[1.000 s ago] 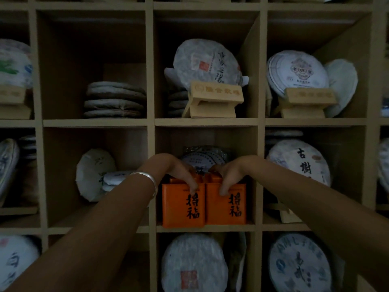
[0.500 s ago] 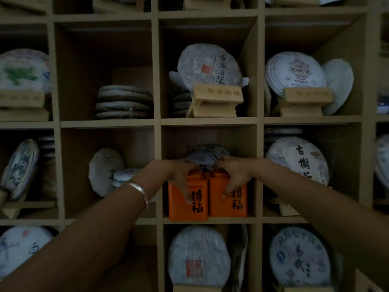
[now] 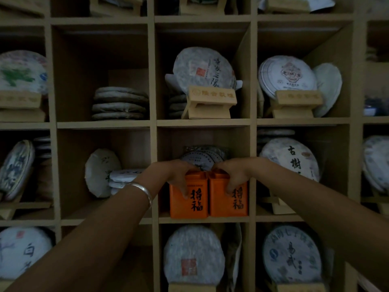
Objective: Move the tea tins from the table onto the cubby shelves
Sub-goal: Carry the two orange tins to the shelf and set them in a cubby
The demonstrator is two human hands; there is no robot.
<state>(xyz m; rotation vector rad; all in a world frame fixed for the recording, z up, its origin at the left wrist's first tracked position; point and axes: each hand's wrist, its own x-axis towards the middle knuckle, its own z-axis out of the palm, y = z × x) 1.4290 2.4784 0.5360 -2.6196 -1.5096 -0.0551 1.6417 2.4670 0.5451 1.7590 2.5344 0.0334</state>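
Two orange tea tins with black characters stand side by side, touching, on the floor of the middle cubby. My left hand (image 3: 177, 175) grips the top of the left tin (image 3: 189, 204), thumb down its front. My right hand (image 3: 233, 175) grips the top of the right tin (image 3: 230, 204) the same way. Both tins are upright and rest on the shelf board (image 3: 210, 220). A wrapped round tea cake (image 3: 203, 158) stands behind them, partly hidden by my hands. A silver bangle (image 3: 143, 191) is on my left wrist.
The wooden cubby shelf (image 3: 152, 127) fills the view. Wrapped tea cakes on wooden stands (image 3: 210, 102) sit in the cubbies above, below and to the right. The upper-left cubby holds a flat stack of cakes (image 3: 120, 106) with room above it.
The two tins have gone deeper into the middle cubby and now stand on its board. Both hands stayed on the tin tops. The camera shifted slightly.
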